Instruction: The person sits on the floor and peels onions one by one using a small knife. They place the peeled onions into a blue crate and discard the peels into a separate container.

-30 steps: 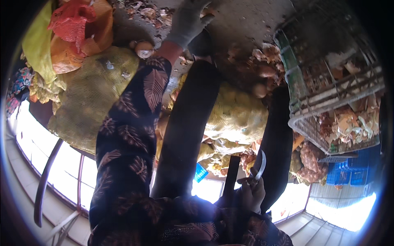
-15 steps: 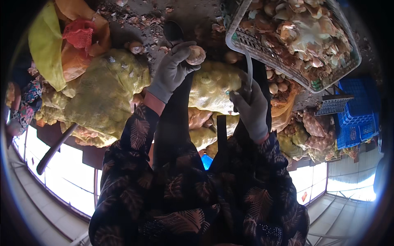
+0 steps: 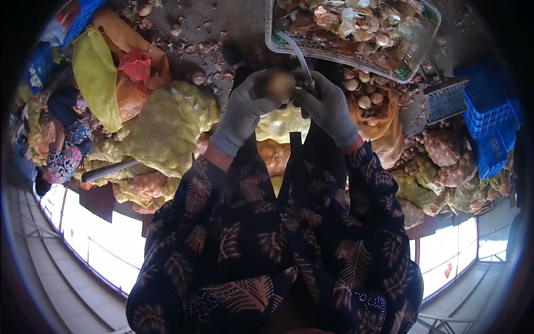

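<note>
My left hand (image 3: pixel 240 114), in a grey glove, is closed around a round brown onion (image 3: pixel 280 86), which is somewhat blurred. Close beside it, my gloved right hand (image 3: pixel 329 111) grips a knife with a thin curved blade (image 3: pixel 301 55); the handle is hidden in the fist. The blade points up and left toward the crate, its lower part right by the onion. Whether the edge touches the onion I cannot tell. Below the hands, between my legs, lies a yellow net sack (image 3: pixel 281 124) of onions.
A crate (image 3: pixel 356 65) full of onion skins stands at the far right. An open orange net sack (image 3: pixel 384 123) of onions lies to the right, near blue crates (image 3: pixel 489 125). At left are a full yellow-green sack (image 3: pixel 167 128) and another person (image 3: pixel 72 139).
My hands have come together, bringing the onion right and down to the knife, which has moved left. The view has shifted, so the crate of skins sits further left and higher.
</note>
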Demonstrator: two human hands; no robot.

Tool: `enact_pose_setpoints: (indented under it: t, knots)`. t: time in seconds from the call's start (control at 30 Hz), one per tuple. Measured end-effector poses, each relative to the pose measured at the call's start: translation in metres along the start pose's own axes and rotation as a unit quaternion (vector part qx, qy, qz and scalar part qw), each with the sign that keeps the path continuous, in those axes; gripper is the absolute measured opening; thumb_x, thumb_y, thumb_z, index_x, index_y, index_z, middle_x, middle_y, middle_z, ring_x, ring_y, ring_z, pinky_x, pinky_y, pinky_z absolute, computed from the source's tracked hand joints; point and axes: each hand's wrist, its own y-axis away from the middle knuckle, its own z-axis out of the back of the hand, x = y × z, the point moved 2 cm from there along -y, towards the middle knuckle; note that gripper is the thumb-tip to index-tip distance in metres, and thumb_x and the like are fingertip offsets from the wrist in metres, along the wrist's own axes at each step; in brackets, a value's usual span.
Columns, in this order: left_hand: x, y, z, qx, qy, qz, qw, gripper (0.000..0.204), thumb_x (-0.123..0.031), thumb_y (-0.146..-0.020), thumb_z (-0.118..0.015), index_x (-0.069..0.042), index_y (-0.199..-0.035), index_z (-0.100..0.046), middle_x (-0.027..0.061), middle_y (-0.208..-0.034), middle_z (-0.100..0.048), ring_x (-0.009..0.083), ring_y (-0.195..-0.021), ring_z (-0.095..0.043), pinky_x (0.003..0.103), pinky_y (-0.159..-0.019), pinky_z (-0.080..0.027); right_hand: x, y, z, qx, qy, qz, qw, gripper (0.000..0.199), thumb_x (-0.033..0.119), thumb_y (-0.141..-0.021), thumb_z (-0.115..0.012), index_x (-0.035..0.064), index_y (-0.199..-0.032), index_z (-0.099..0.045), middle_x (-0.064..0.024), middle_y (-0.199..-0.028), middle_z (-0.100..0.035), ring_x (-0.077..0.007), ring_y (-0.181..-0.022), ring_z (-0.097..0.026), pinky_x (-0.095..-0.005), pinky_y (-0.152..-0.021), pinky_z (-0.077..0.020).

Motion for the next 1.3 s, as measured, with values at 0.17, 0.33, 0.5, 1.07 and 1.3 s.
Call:
enact_pose_setpoints:
  t: [0.17, 0.33, 0.5, 1.07, 1.3]
  knots:
    - [-0.004, 0.007, -0.029, -0.047, 0.018, 0.010, 0.999, 0.049, -0.003, -0.087, -0.070, -0.003, -0.132, -0.050, 0.0089, -0.123, -0.059, 0.0199, -0.111, -0.063, 0.036, -0.092, -0.057, 0.008, 0.038, 0.013, -0.104, 0.212, 0.143, 0.961, 0.050, 0.011, -0.084, -0.073, 0.0094, -0.132, -0.057, -0.0102, -0.081, -0.065, -0.0216, -0.066, -0.065, -0.0341, -0.059, -0.0501]
    - [-0.009, 0.008, -0.045, -0.081, 0.038, -0.002, 0.996, 0.046, -0.003, -0.086, -0.073, -0.003, -0.127, -0.052, 0.0088, -0.120, -0.061, 0.0199, -0.107, -0.065, 0.035, -0.093, -0.056, -0.004, 0.060, 0.020, -0.130, 0.335, 0.254, 0.898, 0.056, 0.014, -0.084, -0.071, 0.0060, -0.135, -0.049, -0.0104, -0.090, -0.066, -0.0298, -0.076, -0.067, -0.0401, -0.064, -0.0528]
    - [-0.015, 0.009, -0.068, -0.060, -0.004, -0.030, 0.998, 0.042, -0.001, -0.085, -0.075, 0.001, -0.123, -0.056, 0.0068, -0.114, -0.065, 0.0164, -0.103, -0.066, 0.030, -0.092, -0.057, -0.006, 0.058, 0.025, -0.112, 0.372, 0.257, 0.885, 0.050, 0.019, -0.086, -0.069, 0.0076, -0.131, -0.050, -0.0107, -0.086, -0.065, -0.0293, -0.075, -0.067, -0.0411, -0.062, -0.0521]
    - [-0.030, 0.020, -0.108, -0.033, -0.063, -0.070, 0.995, 0.051, -0.003, -0.080, -0.078, 0.001, -0.125, -0.054, 0.0070, -0.114, -0.065, 0.0145, -0.102, -0.064, 0.027, -0.090, -0.052, -0.006, 0.076, 0.058, -0.104, 0.327, 0.291, 0.893, 0.053, 0.013, -0.082, -0.071, 0.0066, -0.130, -0.050, -0.0101, -0.093, -0.066, -0.0301, -0.079, -0.067, -0.0391, -0.065, -0.0533]
    - [-0.032, 0.029, -0.101, -0.001, -0.074, -0.089, 0.993, 0.059, -0.003, -0.074, -0.084, 0.000, -0.125, -0.054, 0.0097, -0.122, -0.063, 0.0197, -0.114, -0.062, 0.035, -0.103, -0.050, -0.081, 0.061, 0.097, -0.158, 0.368, 0.146, 0.905, 0.036, 0.018, -0.094, -0.064, 0.0038, -0.126, -0.055, -0.0102, -0.077, -0.067, -0.0262, -0.056, -0.062, -0.0349, -0.054, -0.0511]
